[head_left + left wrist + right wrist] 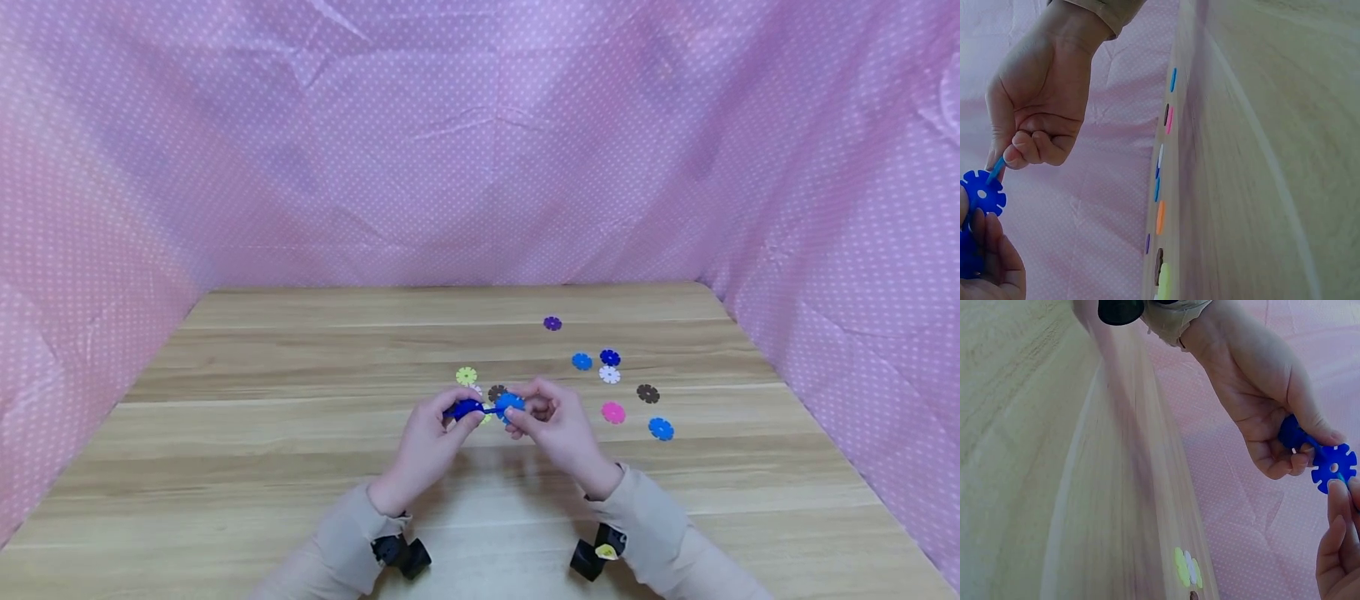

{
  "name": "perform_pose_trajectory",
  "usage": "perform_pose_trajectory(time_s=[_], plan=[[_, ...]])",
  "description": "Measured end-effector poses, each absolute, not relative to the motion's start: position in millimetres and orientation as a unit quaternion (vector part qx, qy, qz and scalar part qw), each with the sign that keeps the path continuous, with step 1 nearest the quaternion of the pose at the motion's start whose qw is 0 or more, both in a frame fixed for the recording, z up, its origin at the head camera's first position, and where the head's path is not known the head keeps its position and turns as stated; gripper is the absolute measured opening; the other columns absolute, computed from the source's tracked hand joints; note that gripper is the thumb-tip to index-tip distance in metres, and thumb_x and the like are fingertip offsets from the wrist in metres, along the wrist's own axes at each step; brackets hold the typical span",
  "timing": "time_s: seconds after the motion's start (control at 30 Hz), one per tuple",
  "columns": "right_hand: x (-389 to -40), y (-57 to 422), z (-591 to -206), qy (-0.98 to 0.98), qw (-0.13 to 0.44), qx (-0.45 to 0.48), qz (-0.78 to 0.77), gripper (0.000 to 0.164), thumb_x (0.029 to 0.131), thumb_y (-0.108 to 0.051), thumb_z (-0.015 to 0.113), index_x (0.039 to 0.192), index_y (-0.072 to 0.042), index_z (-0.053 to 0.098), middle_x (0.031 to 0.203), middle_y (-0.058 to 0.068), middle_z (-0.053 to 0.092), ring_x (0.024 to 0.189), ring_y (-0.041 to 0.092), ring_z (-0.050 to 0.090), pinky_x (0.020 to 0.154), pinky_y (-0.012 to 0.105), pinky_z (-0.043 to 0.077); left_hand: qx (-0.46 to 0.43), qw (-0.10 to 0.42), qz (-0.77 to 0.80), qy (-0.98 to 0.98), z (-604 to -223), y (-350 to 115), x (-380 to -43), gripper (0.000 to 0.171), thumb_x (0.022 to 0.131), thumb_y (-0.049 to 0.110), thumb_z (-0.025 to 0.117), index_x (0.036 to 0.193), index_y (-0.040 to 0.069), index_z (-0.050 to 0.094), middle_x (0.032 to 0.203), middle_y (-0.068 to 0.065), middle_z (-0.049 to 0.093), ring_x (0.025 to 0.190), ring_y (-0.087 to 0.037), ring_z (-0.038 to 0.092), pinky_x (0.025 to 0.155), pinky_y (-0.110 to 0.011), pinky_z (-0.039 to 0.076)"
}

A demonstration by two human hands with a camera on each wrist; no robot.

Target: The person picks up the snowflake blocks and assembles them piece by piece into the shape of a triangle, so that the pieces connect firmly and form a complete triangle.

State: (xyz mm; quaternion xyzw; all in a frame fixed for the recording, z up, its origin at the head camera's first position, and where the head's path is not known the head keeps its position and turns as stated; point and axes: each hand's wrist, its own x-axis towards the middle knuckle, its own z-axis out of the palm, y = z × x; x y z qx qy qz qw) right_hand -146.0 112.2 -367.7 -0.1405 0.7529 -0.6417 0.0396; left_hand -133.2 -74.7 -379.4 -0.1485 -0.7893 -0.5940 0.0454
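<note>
In the head view, my left hand (429, 442) grips dark blue notched plastic discs (468, 408) that are joined together. One dark blue disc (982, 194) shows its round centre hole and slotted rim in the left wrist view. My right hand (561, 427) pinches a light blue notched disc (510, 404) between thumb and fingers. From the left wrist, this light blue disc appears edge-on, meeting the rim of the dark blue disc; how deep it sits in a slot I cannot tell. Both hands are raised above the table, and fingers cover parts of the held discs.
Beyond the hands lie yellow (466, 375) and brown (497, 392) discs, partly overlapped by the hands. Purple (552, 323), white (609, 375), pink (613, 412) and blue (661, 429) discs are scattered rightward on the wooden table (262, 400). Pink dotted cloth (480, 167) surrounds the table.
</note>
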Motion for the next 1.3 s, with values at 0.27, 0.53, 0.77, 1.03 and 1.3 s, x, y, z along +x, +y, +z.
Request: perform_pose_trajectory(time_s=[0.27, 0.53, 0.77, 1.03, 1.3], plan=[[-145, 113, -368, 0.750, 0.042, -0.147, -0.643, 0.022, 0.085, 0.007, 0.063, 0.106, 0.009, 0.061, 0.083, 0.029, 0.067, 0.062, 0.009, 0.065, 0.062, 0.027, 0.058, -0.156, 0.056, -0.582, -0.796, -379, -75, -133, 0.011, 0.088, 0.006, 0.064, 0.098, 0.003, 0.066, 0.099, -0.014, 0.068, 0.087, -0.015, 0.060, 0.076, -0.025, 0.054], [-147, 113, -371, 0.748, 0.072, -0.167, -0.638, 0.018, 0.088, 0.005, 0.060, 0.105, 0.008, 0.055, 0.092, 0.032, 0.065, 0.069, 0.014, 0.065, 0.066, 0.026, 0.058, -0.148, 0.048, -0.566, -0.810, -378, -78, -135, 0.014, 0.089, 0.009, 0.065, 0.102, 0.005, 0.067, 0.102, -0.013, 0.068, 0.087, -0.015, 0.060, 0.075, -0.025, 0.053], [-151, 114, -372, 0.747, 0.099, -0.167, -0.635, 0.018, 0.091, 0.002, 0.058, 0.107, 0.006, 0.054, 0.092, 0.034, 0.063, 0.074, 0.027, 0.067, 0.068, 0.028, 0.058, -0.155, 0.019, -0.560, -0.814, -376, -84, -135, 0.016, 0.091, 0.012, 0.063, 0.106, 0.007, 0.066, 0.106, -0.014, 0.066, 0.089, -0.017, 0.059, 0.077, -0.024, 0.052], [-155, 120, -372, 0.772, 0.101, -0.170, -0.604, 0.020, 0.093, -0.008, 0.059, 0.109, 0.003, 0.060, 0.087, 0.013, 0.067, 0.072, 0.014, 0.064, 0.075, 0.042, 0.057, -0.160, -0.011, -0.573, -0.804, -377, -92, -136, 0.020, 0.093, 0.011, 0.060, 0.111, 0.004, 0.065, 0.111, -0.014, 0.065, 0.094, -0.018, 0.061, 0.077, -0.020, 0.053], [-168, 129, -376, 0.775, 0.100, -0.142, -0.608, 0.026, 0.093, -0.011, 0.057, 0.114, 0.006, 0.056, 0.095, 0.018, 0.065, 0.079, 0.014, 0.063, 0.084, 0.044, 0.054, -0.109, -0.010, -0.569, -0.815, -380, -101, -136, 0.022, 0.092, 0.014, 0.061, 0.113, 0.007, 0.066, 0.115, -0.010, 0.065, 0.091, -0.016, 0.061, 0.074, -0.021, 0.052]])
